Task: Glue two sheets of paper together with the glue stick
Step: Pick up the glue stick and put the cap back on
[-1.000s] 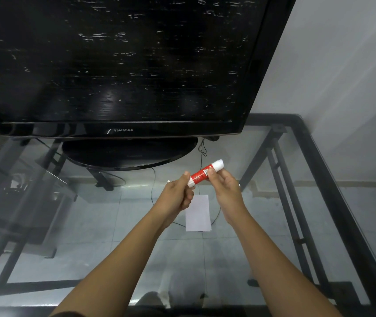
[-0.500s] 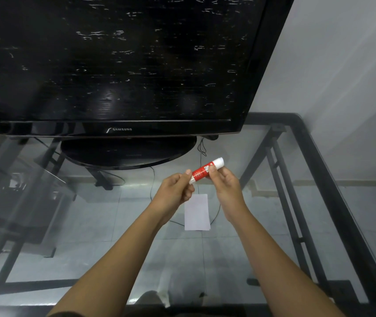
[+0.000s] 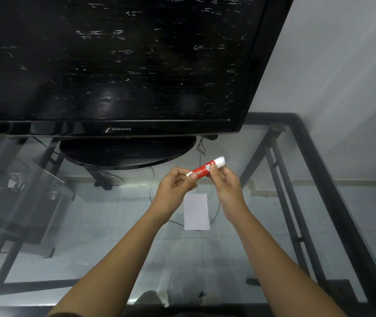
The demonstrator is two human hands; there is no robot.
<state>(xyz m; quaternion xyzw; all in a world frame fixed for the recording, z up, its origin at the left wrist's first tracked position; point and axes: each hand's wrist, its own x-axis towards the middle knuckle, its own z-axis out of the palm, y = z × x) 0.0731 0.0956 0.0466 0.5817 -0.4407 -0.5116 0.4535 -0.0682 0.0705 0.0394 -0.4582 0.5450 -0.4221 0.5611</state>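
While both hands grip glue stick (image 3: 206, 168), left hand (image 3: 176, 188) hides its cap end.

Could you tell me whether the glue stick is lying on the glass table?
No, the glue stick is held up between the left hand and right hand.

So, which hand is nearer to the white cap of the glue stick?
Right. The right hand grips the glue stick just below its white cap; the left hand pinches the opposite end.
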